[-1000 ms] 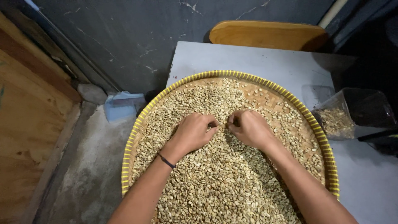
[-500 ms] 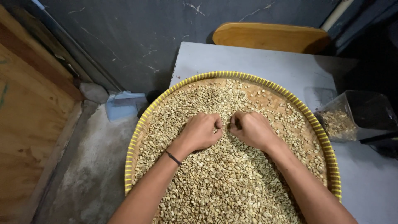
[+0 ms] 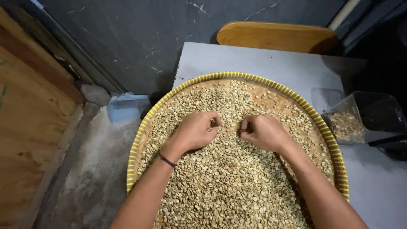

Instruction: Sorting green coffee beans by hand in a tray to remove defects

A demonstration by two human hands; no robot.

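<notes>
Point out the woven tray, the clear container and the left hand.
woven tray [image 3: 237,75]: head view, yellow rim at the far edge.
clear container [image 3: 360,116]: head view, side wall.
left hand [image 3: 196,129]: head view, back of hand.

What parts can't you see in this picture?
Head view:
- Fingertips of left hand and right hand: curled under, so any pinched bean is hidden.
- Round woven tray with yellow rim: near side cut off by bottom edge.
- Clear plastic container: its far part lost in shadow.

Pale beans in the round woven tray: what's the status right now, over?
Left hand and right hand both curled, fingertips pinching among the pale green beans. Beans spread across the round yellow-rimmed woven tray. Clear plastic container sits right, apart; nothing obstructing.
</notes>
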